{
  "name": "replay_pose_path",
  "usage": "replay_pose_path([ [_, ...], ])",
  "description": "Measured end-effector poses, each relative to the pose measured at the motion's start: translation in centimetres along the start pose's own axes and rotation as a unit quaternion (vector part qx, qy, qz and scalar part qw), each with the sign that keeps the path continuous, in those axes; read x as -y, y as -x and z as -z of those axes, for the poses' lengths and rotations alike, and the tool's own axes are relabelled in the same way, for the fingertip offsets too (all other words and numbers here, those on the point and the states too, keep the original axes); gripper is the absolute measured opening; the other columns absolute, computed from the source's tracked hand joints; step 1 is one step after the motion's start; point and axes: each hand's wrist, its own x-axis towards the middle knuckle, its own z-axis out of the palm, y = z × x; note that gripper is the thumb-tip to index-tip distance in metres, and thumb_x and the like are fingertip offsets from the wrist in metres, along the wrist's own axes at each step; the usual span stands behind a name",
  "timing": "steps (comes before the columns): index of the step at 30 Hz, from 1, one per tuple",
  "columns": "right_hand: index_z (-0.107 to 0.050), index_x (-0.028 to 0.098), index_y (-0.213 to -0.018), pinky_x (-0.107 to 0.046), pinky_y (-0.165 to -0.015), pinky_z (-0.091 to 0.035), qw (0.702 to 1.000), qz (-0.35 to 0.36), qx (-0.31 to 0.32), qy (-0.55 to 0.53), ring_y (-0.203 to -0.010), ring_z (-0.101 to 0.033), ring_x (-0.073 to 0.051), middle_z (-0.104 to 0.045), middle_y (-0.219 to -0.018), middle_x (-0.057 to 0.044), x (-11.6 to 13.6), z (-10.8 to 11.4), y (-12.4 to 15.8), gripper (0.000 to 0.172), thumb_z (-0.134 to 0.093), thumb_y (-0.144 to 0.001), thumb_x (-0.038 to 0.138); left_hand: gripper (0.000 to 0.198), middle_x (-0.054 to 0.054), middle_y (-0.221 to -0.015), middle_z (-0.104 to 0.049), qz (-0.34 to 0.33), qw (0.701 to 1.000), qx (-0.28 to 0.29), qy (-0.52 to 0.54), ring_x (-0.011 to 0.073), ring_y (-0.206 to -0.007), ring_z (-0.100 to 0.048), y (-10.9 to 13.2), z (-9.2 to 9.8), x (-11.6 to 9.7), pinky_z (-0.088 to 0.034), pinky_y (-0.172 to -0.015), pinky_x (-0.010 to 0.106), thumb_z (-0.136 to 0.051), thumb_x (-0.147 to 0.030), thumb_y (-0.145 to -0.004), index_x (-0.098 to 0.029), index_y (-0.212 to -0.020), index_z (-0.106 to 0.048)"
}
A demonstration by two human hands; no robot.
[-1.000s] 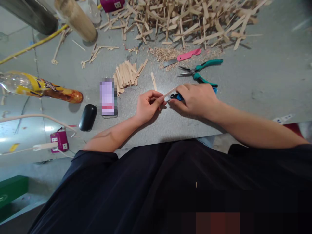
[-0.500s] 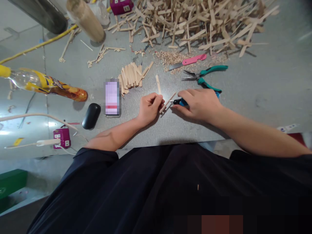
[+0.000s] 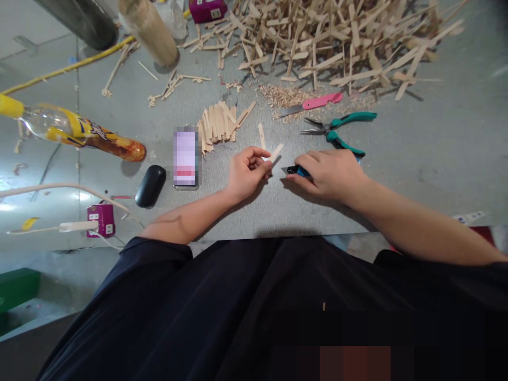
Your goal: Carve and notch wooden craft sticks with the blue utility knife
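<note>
My left hand (image 3: 249,173) pinches a flat wooden craft stick (image 3: 277,152) between thumb and fingers, its free end pointing up and right. Just beyond those fingertips a second craft stick (image 3: 261,135) lies on the table. To the right, my right hand (image 3: 332,170) is wrapped round a blue and black craft knife (image 3: 302,172). Its blade points left toward the held stick, with a small gap between them; most of the handle is hidden in my palm. A bundle of craft sticks (image 3: 219,123) lies beyond my left hand.
Green-handled pliers (image 3: 332,126) lie open beyond my right hand, near a pink-handled knife (image 3: 322,101) and wood shavings (image 3: 283,97). A large heap of sticks (image 3: 329,37) fills the back. Leftward are a phone (image 3: 186,157), a black mouse-shaped object (image 3: 151,186) and a bottle (image 3: 89,131).
The stick that leaned between my hands is now pinched higher in my left fingers. The knife blade has drawn away from it. The view has shifted slightly.
</note>
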Motion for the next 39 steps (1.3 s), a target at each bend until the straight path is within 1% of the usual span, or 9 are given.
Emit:
replay_pose_path([
  [5, -0.068, 0.023, -0.115, -0.039, -0.07, -0.053, 0.968, -0.034, -0.048, -0.244, -0.072, -0.074, -0.024, -0.081, -0.09, -0.011, -0.4, 0.7, 0.3, 0.07, -0.031, -0.123, 0.082, 0.051, -0.005, -0.07, -0.075, -0.035, 0.994, 0.073, 0.072, 0.0092, -0.052, -0.065, -0.4, 0.4, 0.0, -0.053, -0.053, 0.023, -0.102, -0.051, -0.095, -0.024, -0.134, -0.087],
  [6, -0.065, 0.024, -0.114, -0.037, -0.066, -0.057, 0.935, -0.055, -0.045, -0.348, -0.067, -0.074, -0.021, -0.078, -0.086, -0.007, -0.1, 0.9, 0.3, 0.066, -0.036, -0.124, 0.083, 0.056, -0.005, -0.07, -0.074, -0.033, 0.992, 0.092, 0.076, 0.0093, -0.051, -0.064, -0.2, 0.4, 0.1, -0.052, -0.052, 0.023, -0.102, -0.051, -0.096, -0.027, -0.144, -0.085],
  [9, -0.062, 0.027, -0.112, -0.032, -0.048, -0.062, 0.789, -0.086, 0.027, -0.608, -0.056, -0.078, -0.02, -0.072, -0.083, 0.001, 1.3, 1.3, 0.2, 0.057, -0.069, -0.114, 0.083, 0.08, -0.007, -0.065, -0.068, -0.001, 0.982, 0.165, 0.09, 0.0121, -0.05, -0.065, 0.5, 0.4, 0.5, -0.052, -0.049, 0.023, -0.099, -0.053, -0.099, -0.035, -0.171, -0.071],
  [10, -0.062, 0.026, -0.111, -0.032, -0.047, -0.064, 0.759, -0.087, 0.052, -0.644, -0.057, -0.081, -0.021, -0.071, -0.084, 0.002, 1.8, 1.3, 0.2, 0.058, -0.076, -0.111, 0.082, 0.089, -0.008, -0.064, -0.067, 0.016, 0.976, 0.195, 0.096, 0.0129, -0.05, -0.066, 0.8, 0.5, 0.5, -0.053, -0.049, 0.024, -0.099, -0.052, -0.099, -0.037, -0.179, -0.063],
  [12, -0.064, 0.026, -0.11, -0.031, -0.051, -0.07, 0.736, -0.096, 0.074, -0.666, -0.062, -0.085, -0.022, -0.072, -0.081, 0.003, 2.6, 1.1, 0.2, 0.057, -0.081, -0.108, 0.081, 0.102, -0.009, -0.064, -0.065, 0.047, 0.961, 0.251, 0.104, 0.013, -0.049, -0.065, 1.2, 0.7, 0.6, -0.056, -0.051, 0.024, -0.098, -0.051, -0.101, -0.041, -0.189, -0.047],
  [15, -0.066, 0.026, -0.109, -0.027, -0.052, -0.07, 0.748, -0.114, 0.068, -0.65, -0.063, -0.085, -0.02, -0.075, -0.075, 0.003, 3.2, 0.7, 0.2, 0.057, -0.08, -0.108, 0.081, 0.109, -0.009, -0.064, -0.065, 0.068, 0.944, 0.303, 0.108, 0.0124, -0.048, -0.065, 1.3, 1.0, 0.4, -0.06, -0.055, 0.025, -0.097, -0.048, -0.103, -0.044, -0.193, -0.037],
  [21, -0.064, 0.028, -0.105, -0.025, -0.047, -0.066, 0.759, -0.133, 0.046, -0.636, -0.056, -0.081, -0.017, -0.077, -0.075, 0.003, 3.3, 0.7, 0.3, 0.06, -0.081, -0.104, 0.085, 0.097, -0.006, -0.066, -0.071, 0.042, 0.929, 0.355, 0.096, 0.0129, -0.049, -0.067, 0.6, 1.4, 0.8, -0.059, -0.056, 0.026, -0.095, -0.043, -0.106, -0.045, -0.189, -0.046],
  [28, -0.065, 0.029, -0.107, -0.025, -0.045, -0.064, 0.761, -0.147, 0.04, -0.63, -0.058, -0.081, -0.017, -0.076, -0.075, 0.003, 3.1, 0.8, 0.3, 0.059, -0.081, -0.103, 0.086, 0.087, -0.007, -0.067, -0.069, -0.031, 0.929, 0.354, 0.104, 0.0101, -0.048, -0.064, 0.6, 1.1, 1.4, -0.056, -0.054, 0.022, -0.089, -0.037, -0.111, -0.048, -0.187, -0.05],
  [39, -0.064, 0.028, -0.105, -0.028, -0.042, -0.063, 0.771, -0.158, 0.058, -0.615, -0.057, -0.083, -0.019, -0.077, -0.076, 0.002, 3.3, 0.8, 0.2, 0.065, -0.08, -0.099, 0.091, 0.08, -0.009, -0.059, -0.057, -0.009, 0.947, 0.315, 0.059, 0.0098, -0.046, -0.055, 0.7, 0.9, 0.9, -0.053, -0.053, 0.023, -0.09, -0.045, -0.109, -0.036, -0.182, -0.06],
])
